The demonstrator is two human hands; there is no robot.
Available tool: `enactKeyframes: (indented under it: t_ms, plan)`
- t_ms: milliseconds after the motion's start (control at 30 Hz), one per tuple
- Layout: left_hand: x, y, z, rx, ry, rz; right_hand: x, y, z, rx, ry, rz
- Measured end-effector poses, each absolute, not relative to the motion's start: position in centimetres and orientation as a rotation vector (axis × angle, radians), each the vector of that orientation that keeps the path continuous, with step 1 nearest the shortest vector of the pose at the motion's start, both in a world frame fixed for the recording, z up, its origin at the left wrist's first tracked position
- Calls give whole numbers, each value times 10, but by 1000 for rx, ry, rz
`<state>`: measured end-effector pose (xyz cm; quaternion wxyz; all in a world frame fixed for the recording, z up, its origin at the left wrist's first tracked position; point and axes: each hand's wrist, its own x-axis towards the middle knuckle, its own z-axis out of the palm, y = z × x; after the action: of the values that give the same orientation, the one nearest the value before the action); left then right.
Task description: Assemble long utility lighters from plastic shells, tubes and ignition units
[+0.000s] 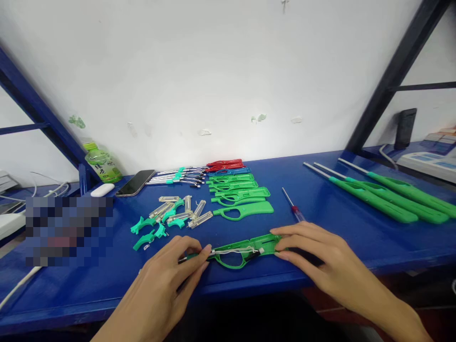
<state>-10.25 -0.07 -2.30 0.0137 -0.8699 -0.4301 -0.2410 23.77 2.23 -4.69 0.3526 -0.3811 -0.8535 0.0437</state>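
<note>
A green lighter shell half (233, 261) lies near the table's front edge, hollow side up. In it are a pale wire (237, 250) and a black igniter piece (253, 255) with a white end. My left hand (171, 268) is closed in a pinch on the lighter rod at the shell's left end; the fingers mostly hide the rod. My right hand (311, 249) grips the shell's right end between thumb and fingers. Just beyond the right hand lies a screwdriver (294, 208). Behind the shell sit several more green shell halves (245, 209).
Clear fuel tanks (201, 219) and teal triggers (144, 238) lie loose at left. Metal rods (174, 176), red shell halves (224, 165) and blue ones (231, 171) are behind. Finished-looking green lighters (377, 202) lie right. A phone (136, 183) and bottle (102, 164) stand back left.
</note>
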Motion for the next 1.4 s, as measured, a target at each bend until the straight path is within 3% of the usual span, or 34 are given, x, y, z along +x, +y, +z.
enactKeyframes:
  t_ms: [500, 833, 1100, 1267, 1400]
  plan:
    - [-94, 1, -24, -2688, -1382, -1013, 238, 23, -48, -976, -2205, 123]
    - [-91, 2, -16, -2610, -1224, -962, 237, 22, -46, -983, -2205, 137]
    - [-98, 5, -35, -2632, -1435, -1100, 239, 22, -47, -981, -2213, 150]
    - [-99, 2, -23, -2785, -1481, -983, 239, 22, -46, -978, -2215, 145]
    - [-95, 3, -16, -2833, -1536, -1083, 238, 22, -46, -982, -2209, 142]
